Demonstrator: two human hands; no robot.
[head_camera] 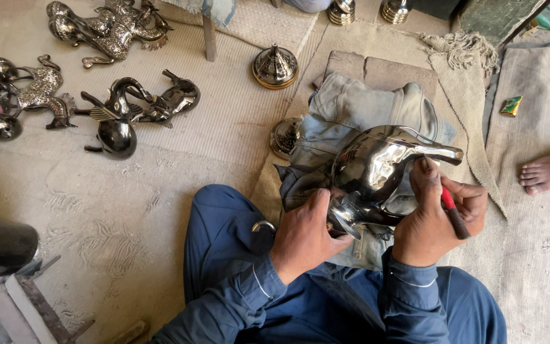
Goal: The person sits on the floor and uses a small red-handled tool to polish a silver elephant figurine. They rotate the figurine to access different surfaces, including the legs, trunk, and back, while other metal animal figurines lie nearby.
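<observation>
Far left of the folded grey cloth [351, 108] lie several metal bird figures [122, 118] on the mat; just left of it stands a brass bell-shaped piece [275, 67]; upon the cloth rests a polished metal bird body [377, 165], its base gripped by the left hand [303, 236]; the right hand [434, 220] clasps a red-handled tool [452, 213] against it.
</observation>
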